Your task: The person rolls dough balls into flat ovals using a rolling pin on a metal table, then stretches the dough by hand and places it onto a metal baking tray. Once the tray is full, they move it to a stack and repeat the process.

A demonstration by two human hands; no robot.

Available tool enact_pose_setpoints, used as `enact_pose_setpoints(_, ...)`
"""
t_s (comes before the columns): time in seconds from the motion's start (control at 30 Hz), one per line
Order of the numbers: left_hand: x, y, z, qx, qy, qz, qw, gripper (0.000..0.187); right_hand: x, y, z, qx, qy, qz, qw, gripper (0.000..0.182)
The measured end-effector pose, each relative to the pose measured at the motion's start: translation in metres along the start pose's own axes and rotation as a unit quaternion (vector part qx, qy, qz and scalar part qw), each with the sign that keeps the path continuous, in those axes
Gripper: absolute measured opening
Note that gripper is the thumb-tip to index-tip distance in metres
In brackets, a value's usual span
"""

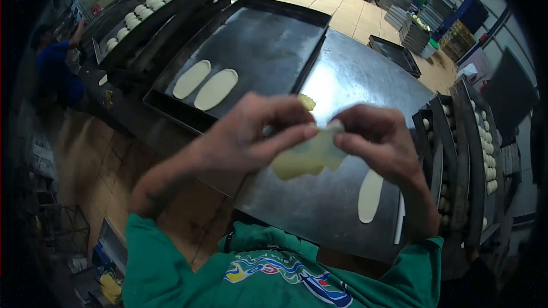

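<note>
Both hands meet above the metal table [285, 205], holding up a thin, pale, see-through sheet [321, 147] by its upper edge. My left hand [257, 131] pinches its left side between thumb and fingers; my right hand [374, 140] pinches the right side. Behind the sheet is a yellow mass [294, 165], partly hidden. A small yellow lump [307, 101] shows just beyond my hands. One flat dough oval [370, 197] lies on the table near my right forearm. Two more ovals, one [192, 79] left of the other [216, 89], lie in the black tray [268, 40].
At the upper left, a long tray [165, 8] holds several dough balls. More trays of dough balls [488, 154] stand at the right. A person in blue [57, 68] is at the far left. A white rod [399, 219] lies by the table's right edge.
</note>
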State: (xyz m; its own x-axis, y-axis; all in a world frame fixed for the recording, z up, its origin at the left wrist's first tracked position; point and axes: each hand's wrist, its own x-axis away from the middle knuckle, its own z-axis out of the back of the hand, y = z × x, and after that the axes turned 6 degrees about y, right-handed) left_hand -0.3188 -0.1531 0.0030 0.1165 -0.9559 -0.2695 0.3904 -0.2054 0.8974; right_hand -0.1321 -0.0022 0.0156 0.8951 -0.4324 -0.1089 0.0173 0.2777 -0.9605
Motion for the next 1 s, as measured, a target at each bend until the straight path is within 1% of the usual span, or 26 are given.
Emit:
enact_pose_setpoints(0.03, -0.007, -0.002, 0.02, 0.007, -0.001, -0.013, 1.0, 0.016, -0.014, -0.013, -0.014, 0.008, 0.023, 0.002, 1.0, 0.023)
enact_pose_setpoints(0.1, -0.025, -0.009, 0.064, -0.004, -0.072, -0.037, 0.997, 0.022, -0.045, -0.023, -0.033, 0.016, 0.037, 0.007, 0.999, 0.025)
enact_pose_setpoints(0.13, -0.034, -0.016, 0.084, -0.04, -0.095, -0.042, 0.994, 0.025, -0.062, -0.017, -0.04, 0.018, 0.027, 0.038, 0.999, 0.022)
enact_pose_setpoints(0.17, -0.042, -0.022, 0.101, -0.074, -0.117, -0.045, 0.989, 0.028, -0.076, -0.016, -0.047, 0.024, 0.032, 0.038, 0.998, 0.022)
enact_pose_setpoints(0.2, -0.047, -0.028, 0.114, -0.07, -0.118, -0.051, 0.989, 0.028, -0.089, -0.015, -0.054, 0.045, 0.028, 0.012, 0.999, 0.023)
enact_pose_setpoints(0.27, -0.058, -0.036, 0.136, -0.144, -0.168, -0.025, 0.975, 0.03, -0.113, -0.011, -0.063, 0.069, 0.032, -0.052, 0.996, 0.024)
enact_pose_setpoints(0.3, -0.063, -0.047, 0.143, -0.138, -0.167, -0.028, 0.976, 0.03, -0.123, -0.008, -0.067, 0.075, 0.032, -0.057, 0.995, 0.024)
enact_pose_setpoints(0.37, -0.074, -0.07, 0.153, -0.185, -0.192, -0.046, 0.963, 0.03, -0.141, -0.002, -0.073, 0.08, 0.047, -0.055, 0.994, 0.024)
enact_pose_setpoints(0.4, -0.077, -0.079, 0.157, -0.192, -0.202, -0.066, 0.958, 0.031, -0.147, 0.0, -0.075, 0.077, 0.044, -0.074, 0.993, 0.024)
enact_pose_setpoints(0.5, -0.085, -0.099, 0.166, -0.207, -0.221, -0.068, 0.951, 0.032, -0.159, 0.009, -0.077, 0.111, 0.047, -0.101, 0.988, 0.024)
enact_pose_setpoints(0.6, -0.084, -0.11, 0.172, -0.178, -0.224, -0.084, 0.955, 0.032, -0.164, 0.012, -0.081, 0.087, 0.046, -0.141, 0.985, 0.023)
enact_pose_setpoints(0.7, -0.087, -0.125, 0.182, -0.143, -0.239, -0.079, 0.957, 0.031, -0.172, 0.016, -0.088, 0.054, 0.047, -0.153, 0.986, 0.023)
enact_pose_setpoints(0.77, -0.09, -0.144, 0.183, -0.13, -0.226, -0.066, 0.963, 0.032, -0.185, 0.031, -0.093, 0.071, 0.062, -0.158, 0.983, 0.021)
enact_pose_setpoints(0.83, -0.095, -0.188, 0.173, -0.147, -0.21, -0.061, 0.965, 0.031, -0.202, 0.064, -0.096, 0.108, 0.06, -0.184, 0.975, 0.021)
enact_pose_setpoints(0.9, -0.102, -0.244, 0.15, -0.144, -0.205, 0.009, 0.968, 0.03, -0.22, 0.117, -0.102, 0.123, 0.063, -0.256, 0.957, 0.021)
enact_pose_setpoints(0.93, -0.104, -0.265, 0.138, -0.175, -0.195, 0.025, 0.965, 0.029, -0.228, 0.15, -0.103, 0.111, 0.06, -0.29, 0.949, 0.024)
enact_pose_setpoints(0.97, -0.109, -0.298, 0.123, -0.191, -0.16, 0.015, 0.968, 0.027, -0.236, 0.176, -0.102, 0.099, 0.058, -0.321, 0.94, 0.028)
enact_pose_setpoints(1.0, -0.11, -0.305, 0.118, -0.193, -0.124, 0.017, 0.973, 0.025, -0.241, 0.185, -0.102, 0.1, 0.06, -0.323, 0.939, 0.028)
